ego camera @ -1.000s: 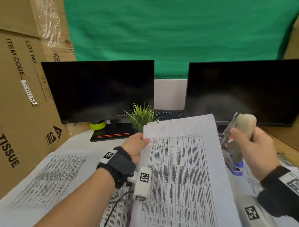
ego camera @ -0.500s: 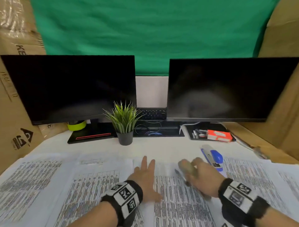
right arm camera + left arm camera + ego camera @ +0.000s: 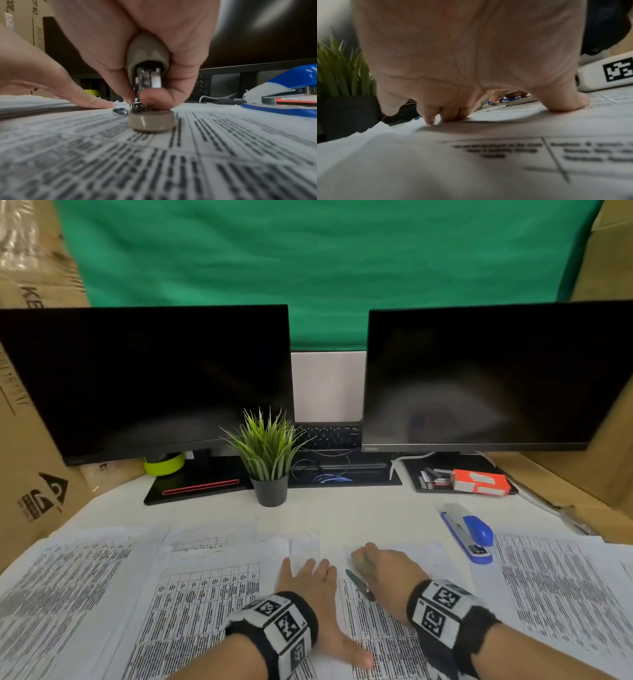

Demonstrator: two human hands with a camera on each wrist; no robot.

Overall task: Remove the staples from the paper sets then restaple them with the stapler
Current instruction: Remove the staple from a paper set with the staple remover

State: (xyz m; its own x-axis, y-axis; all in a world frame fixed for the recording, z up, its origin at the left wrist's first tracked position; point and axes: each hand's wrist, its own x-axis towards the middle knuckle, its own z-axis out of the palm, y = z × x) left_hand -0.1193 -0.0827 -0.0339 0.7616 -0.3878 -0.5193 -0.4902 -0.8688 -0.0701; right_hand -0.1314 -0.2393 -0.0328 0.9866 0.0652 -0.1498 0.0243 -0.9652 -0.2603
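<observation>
Just ahead of the right hand [image 3: 380, 568], at the top edge of the middle paper set [image 3: 383, 631], is where the work sits. The right grip is curled tight around a beige staple remover [image 3: 148, 70], whose lower pad lies flat on the sheet while the metal nose points down at the paper between thumb and forefinger. Whether the nose has caught a staple cannot be told; that spot is hidden behind the fingertips.

Left of that grip, the left hand [image 3: 310, 580] lies spread with straight fingers pressing the same set onto the desk [image 3: 342, 515], its fingertips close beside the tool. This looks like the removal step, early in the task.

To do it well, I judge the flat hand should hold its pressure close to the corner so the sheets do not lift or slide. The nose should go under the staple's crown squarely, and the squeeze be slow, since a jerk could tear the corner.

Right of and beyond the right grip, well apart from it, the blue stapler [image 3: 469, 530] rests on the desk, ready for restapling.
</observation>
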